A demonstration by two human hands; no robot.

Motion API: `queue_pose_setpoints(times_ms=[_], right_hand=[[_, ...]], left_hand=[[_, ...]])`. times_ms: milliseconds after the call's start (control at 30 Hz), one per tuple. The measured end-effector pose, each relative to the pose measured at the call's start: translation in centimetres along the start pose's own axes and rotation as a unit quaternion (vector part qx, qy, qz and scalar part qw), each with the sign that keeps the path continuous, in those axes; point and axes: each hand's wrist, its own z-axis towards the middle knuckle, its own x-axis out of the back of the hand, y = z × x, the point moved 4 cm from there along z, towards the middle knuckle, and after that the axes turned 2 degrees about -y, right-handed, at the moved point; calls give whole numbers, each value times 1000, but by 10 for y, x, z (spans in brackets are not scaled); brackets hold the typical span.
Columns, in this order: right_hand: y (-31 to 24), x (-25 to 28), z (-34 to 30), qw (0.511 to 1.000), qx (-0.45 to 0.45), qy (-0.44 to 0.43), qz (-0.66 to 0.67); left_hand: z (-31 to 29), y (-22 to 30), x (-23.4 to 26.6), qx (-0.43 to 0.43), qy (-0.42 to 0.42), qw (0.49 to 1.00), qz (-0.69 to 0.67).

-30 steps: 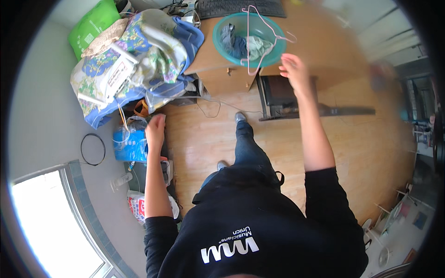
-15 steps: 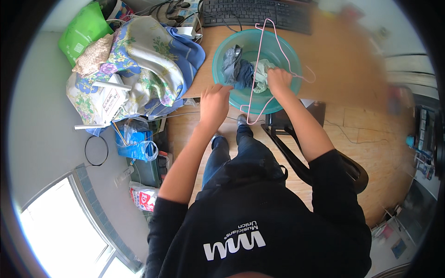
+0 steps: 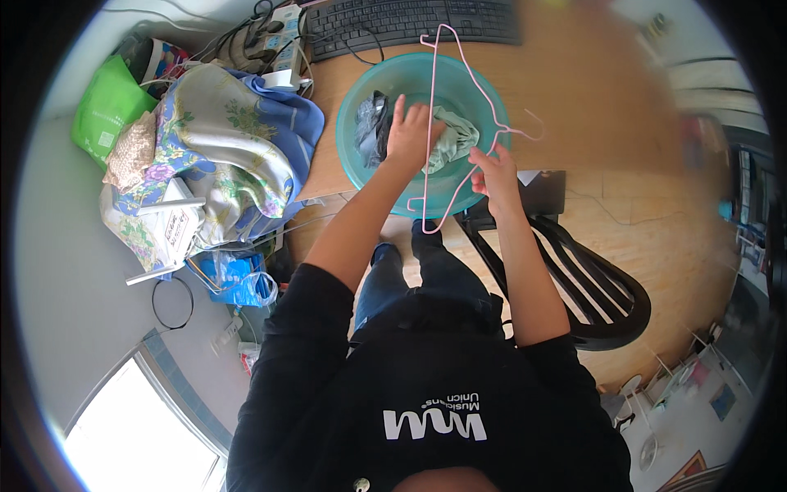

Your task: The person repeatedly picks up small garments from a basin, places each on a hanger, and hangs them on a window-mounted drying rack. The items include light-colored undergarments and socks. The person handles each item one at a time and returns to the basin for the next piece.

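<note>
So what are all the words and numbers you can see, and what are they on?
I won't copy any out, but here's where writing is:
Black shirt: big white letters with smaller ones, upside down in this view; clear enough to read.
Green bag: pale print and a square code; too small to read.
White router: dark lettering; too blurred to be sure.
Keyboard: key marks too small to read.

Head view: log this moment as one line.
left hand: over clothes; right hand: at hanger; grips: unclear; hanger: across basin; basin: on desk
</note>
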Motion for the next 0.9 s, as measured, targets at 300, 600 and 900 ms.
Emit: queue_pose_setpoints(times_ms=[300, 600, 900], right_hand=[[19, 17, 21, 991, 38, -27, 122], [-34, 22, -22, 913, 161, -30, -375], [-36, -213, -235, 696, 267, -636, -201]], left_hand=[[-50, -90, 97, 236, 188, 282, -911], [-171, -97, 224, -28, 235, 291, -927], [-328, -61, 285, 42, 308, 438, -844]])
